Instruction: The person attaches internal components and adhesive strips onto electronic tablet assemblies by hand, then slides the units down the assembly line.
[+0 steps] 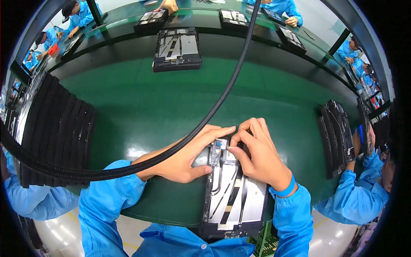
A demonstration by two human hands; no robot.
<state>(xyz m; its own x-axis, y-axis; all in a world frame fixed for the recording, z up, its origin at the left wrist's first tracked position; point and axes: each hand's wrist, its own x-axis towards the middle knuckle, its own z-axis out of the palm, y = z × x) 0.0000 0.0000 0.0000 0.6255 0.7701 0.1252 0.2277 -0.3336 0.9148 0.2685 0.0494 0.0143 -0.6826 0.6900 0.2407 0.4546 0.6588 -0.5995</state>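
Two bare hands at work on one opened tablet-like device [233, 192], lying near the front edge of the green bench [145, 111], its metal back plate and flat cables exposed. Head view: left hand [186, 156] lies flat beside and over the device's left edge, fingers extended, thumb pressing the frame — steadying, not grasping. Right hand [257, 152] curls over the far end, thumb and forefinger pinched together on a small part at the top of the board; what they pinch is too small to tell. Step judged: seating or pressing a small connector. Next calls for fine fingertip pressure, frame held firm. Surroundings — black tray stack [55, 128] left, similar device [177, 49] far, braided black cable [222, 94] crossing overhead.
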